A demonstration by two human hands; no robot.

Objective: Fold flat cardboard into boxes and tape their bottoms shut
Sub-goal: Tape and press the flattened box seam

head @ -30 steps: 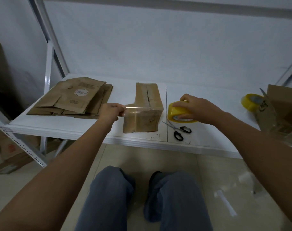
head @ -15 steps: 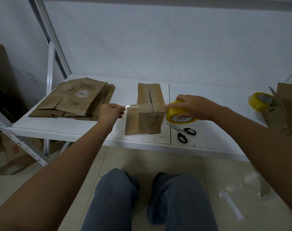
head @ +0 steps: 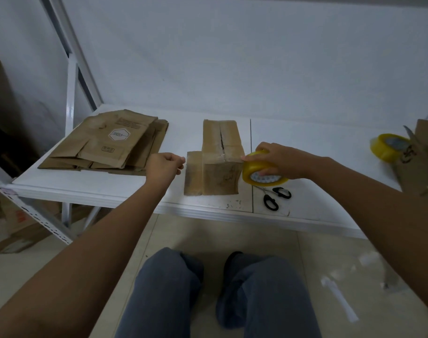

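On the white shelf (head: 110, 189), right hand (head: 278, 159) grips tape roll (head: 259, 174) beside box (head: 220, 162)

scissors (head: 276, 196) — on white table (head: 110, 189) | floor: plastic scraps (head: 339, 298)

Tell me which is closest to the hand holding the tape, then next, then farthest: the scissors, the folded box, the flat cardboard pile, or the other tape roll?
From the right hand:
1. Folded box, touching the held roll on its left.
2. Scissors, just below on the table.
3. Other tape roll, far right.
4. Flat cardboard pile, far left.
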